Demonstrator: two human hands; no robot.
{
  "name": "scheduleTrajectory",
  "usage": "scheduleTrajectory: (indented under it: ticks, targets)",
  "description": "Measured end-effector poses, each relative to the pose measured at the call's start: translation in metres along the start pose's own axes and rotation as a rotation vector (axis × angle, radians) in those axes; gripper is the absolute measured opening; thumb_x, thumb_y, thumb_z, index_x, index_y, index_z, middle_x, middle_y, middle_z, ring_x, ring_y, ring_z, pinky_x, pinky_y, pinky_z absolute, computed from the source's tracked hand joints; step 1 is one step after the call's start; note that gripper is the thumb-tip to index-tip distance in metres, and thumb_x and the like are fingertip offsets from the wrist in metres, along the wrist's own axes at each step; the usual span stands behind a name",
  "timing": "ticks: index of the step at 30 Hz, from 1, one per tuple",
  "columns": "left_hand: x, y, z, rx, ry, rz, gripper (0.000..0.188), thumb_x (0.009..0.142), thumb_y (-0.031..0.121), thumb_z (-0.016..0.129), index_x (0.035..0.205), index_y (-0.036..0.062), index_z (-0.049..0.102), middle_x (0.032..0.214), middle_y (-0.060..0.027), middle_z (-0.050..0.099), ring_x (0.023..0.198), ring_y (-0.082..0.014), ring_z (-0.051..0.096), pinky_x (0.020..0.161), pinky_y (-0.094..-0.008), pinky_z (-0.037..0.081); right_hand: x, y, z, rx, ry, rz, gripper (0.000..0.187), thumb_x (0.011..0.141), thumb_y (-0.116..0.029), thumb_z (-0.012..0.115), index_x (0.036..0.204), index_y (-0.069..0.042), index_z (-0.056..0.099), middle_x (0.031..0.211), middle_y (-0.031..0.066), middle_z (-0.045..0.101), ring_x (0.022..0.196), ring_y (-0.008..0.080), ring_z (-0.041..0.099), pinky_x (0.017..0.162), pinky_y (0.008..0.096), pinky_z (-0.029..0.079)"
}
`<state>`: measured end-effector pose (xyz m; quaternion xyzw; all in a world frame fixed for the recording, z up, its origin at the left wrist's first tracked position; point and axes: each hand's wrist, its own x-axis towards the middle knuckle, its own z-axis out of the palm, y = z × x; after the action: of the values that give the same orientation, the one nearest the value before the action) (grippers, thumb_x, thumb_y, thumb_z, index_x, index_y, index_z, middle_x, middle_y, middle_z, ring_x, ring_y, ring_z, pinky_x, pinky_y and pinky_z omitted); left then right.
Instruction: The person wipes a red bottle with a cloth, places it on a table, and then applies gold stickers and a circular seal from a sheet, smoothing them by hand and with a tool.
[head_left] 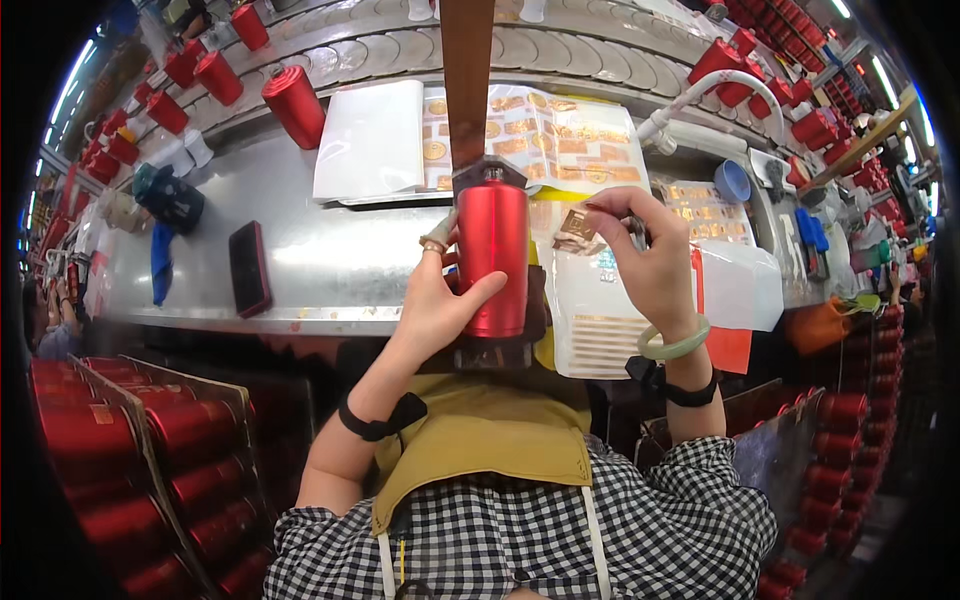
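Note:
A shiny red bottle (494,262) with a bare metallic neck lies in a dark holder at the table's front edge, beneath a brown upright bar. My left hand (437,302) is wrapped round its left side, thumb across the front and a cover on one fingertip. To the right, my right hand (640,250) pinches a small gold label (577,226) between thumb and fingers, apart from the bottle. Below that label lies a white backing sheet (605,330) with gold stripes. Behind the bottle spread clear sheets of gold labels (560,135).
A phone (249,268) and a dark teal cup (168,198) rest on the metal table at left. White paper (370,140) lies behind. A curved white lamp arm (715,82) and a blue bowl (732,181) stand right. Boxes of red bottles (200,425) flank me; a conveyor (370,55) runs behind.

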<state>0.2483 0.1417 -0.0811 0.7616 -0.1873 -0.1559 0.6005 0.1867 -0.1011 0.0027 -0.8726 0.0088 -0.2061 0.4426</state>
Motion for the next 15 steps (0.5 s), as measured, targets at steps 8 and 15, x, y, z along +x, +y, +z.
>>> scheduleTrajectory:
  ticks: [8, 15]
  targets:
    - [0.015, 0.015, 0.016, 0.405, 0.101, 0.023, 0.094, 0.086, 0.024, 0.081, 0.159, -0.0014, 0.028, 0.152, -0.0213, 0.043, 0.145, -0.0277, 0.04, 0.117, -0.0423, 0.038, 0.005, 0.0, 0.007, 0.009, 0.067, -0.087, 0.005, 0.09, -0.005, 0.074, 0.094, -0.007, 0.074, 0.087, 0.0005, 0.071, 0.062, 0.0088, 0.05, 0.056, 0.025, 0.039]
    - [0.016, 0.013, 0.002, -0.066, 0.027, -0.019, 0.103, 0.082, 0.024, 0.086, 0.159, -0.0047, 0.024, 0.142, -0.0159, 0.041, 0.123, -0.0262, 0.053, 0.106, -0.0408, 0.049, 0.007, 0.006, 0.006, 0.013, 0.077, -0.104, 0.006, 0.09, -0.004, 0.074, 0.094, -0.008, 0.074, 0.086, -0.0002, 0.071, 0.063, 0.0086, 0.049, 0.056, 0.0249, 0.038]
